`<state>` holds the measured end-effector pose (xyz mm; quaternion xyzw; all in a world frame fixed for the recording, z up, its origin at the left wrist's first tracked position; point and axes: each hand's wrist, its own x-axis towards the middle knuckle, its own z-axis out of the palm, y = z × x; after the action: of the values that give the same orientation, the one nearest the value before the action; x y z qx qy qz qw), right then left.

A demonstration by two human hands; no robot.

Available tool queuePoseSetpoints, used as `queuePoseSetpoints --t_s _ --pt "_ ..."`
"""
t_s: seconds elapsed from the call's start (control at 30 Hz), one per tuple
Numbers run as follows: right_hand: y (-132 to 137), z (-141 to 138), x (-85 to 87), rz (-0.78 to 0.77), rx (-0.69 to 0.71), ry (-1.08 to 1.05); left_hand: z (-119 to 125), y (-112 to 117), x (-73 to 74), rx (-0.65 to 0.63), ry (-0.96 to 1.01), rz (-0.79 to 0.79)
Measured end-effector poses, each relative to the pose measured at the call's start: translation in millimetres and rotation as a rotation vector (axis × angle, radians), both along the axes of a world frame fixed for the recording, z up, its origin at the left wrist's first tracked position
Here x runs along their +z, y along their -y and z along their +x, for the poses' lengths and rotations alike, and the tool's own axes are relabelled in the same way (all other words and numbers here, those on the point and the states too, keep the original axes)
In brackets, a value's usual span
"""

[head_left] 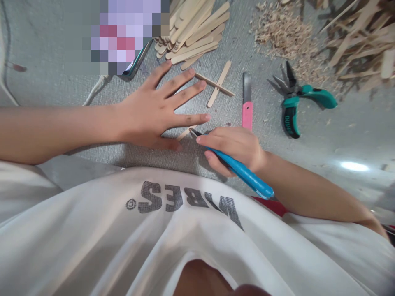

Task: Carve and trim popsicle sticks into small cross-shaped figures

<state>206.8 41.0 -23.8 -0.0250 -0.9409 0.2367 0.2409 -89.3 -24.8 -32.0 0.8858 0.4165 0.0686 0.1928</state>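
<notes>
My left hand (157,109) lies spread with its fingers apart, palm down on the grey table. Between its thumb and index finger a thin wooden stick (185,133) shows; the rest of that piece is hidden beneath the hand. Gripped in my right hand (236,146) is a blue craft knife (243,172), its dark narrow tip touching or just over the end of the stick. Two ice-cream sticks (218,85) form a cross just beyond my left fingertips. A small pink-handled knife (247,111) lies to the right of the cross.
Pliers with teal grips (293,100) lie open at the right. A pile of ice-cream sticks (197,33) sits at the back, with wood shavings (284,31) and split wood pieces (364,45) farther right. A phone (137,61), partly pixelated, has a white cable (95,90).
</notes>
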Motion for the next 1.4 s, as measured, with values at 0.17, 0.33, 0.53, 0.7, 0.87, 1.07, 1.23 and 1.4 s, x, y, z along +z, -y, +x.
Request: queuePoseSetpoints --t_s 0.17,0.33,0.53,0.7,0.87,1.07,1.23,1.4 --pt "-0.7 -0.2 -0.9 0.017 -0.006 -0.014 -0.2 1.0 0.2 0.014 0.01 0.032" --pt "-0.4 -0.7 0.3 0.047 -0.011 -0.019 0.7 0.6 1.9 0.03 0.038 0.01" --pt "0.4 -0.9 1.0 0.044 -0.022 -0.023 1.9 0.4 1.6 0.037 0.042 -0.002" --pt "-0.3 1.6 -0.2 0.063 -0.025 -0.013 3.5 0.6 5.2 0.05 0.056 -0.02" --pt "0.7 1.5 -1.5 0.057 -0.027 -0.019 3.3 0.1 5.3 0.036 0.034 -0.015" --pt "0.6 2.3 0.1 0.057 -0.011 0.009 2.7 0.3 5.8 0.027 0.031 -0.007" --pt "0.1 1.6 2.3 0.05 -0.009 0.013 3.2 1.3 7.4 0.046 0.055 -0.016" --pt "1.5 -0.6 4.5 0.048 -0.006 0.005 3.3 1.8 5.1 0.048 0.06 -0.015"
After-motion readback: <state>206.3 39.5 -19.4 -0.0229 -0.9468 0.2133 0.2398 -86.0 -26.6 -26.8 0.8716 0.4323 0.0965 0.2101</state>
